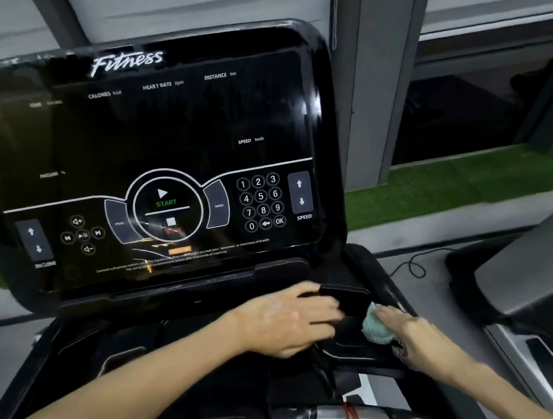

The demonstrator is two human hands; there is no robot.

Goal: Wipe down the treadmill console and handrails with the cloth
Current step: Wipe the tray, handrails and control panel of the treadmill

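Two hands work just below the lower right corner of the display panel (pixel 156 136). Your right hand (pixel 417 338) has the pale green cloth (pixel 378 327) bunched under its curled fingers and pressed into the tray pocket (pixel 349 342) beneath that corner. Your left hand (pixel 291 318) clasps a flat black piece (pixel 347 299) just above the same pocket, nearer the panel; what that piece is I cannot tell. The cloth looks soft, light and limp, with a netted edge, so it should crush to fit the pocket's curves and probably slide easily on the glossy plastic. A loose hold would let it roll up, so take it as a wad with your fingertips on top. Most of the wad pokes out ahead of your fingertips, on the side toward the panel, and a netted scrap shows under the hand on the side away from it. Blur hides exactly how your thumb lies on it
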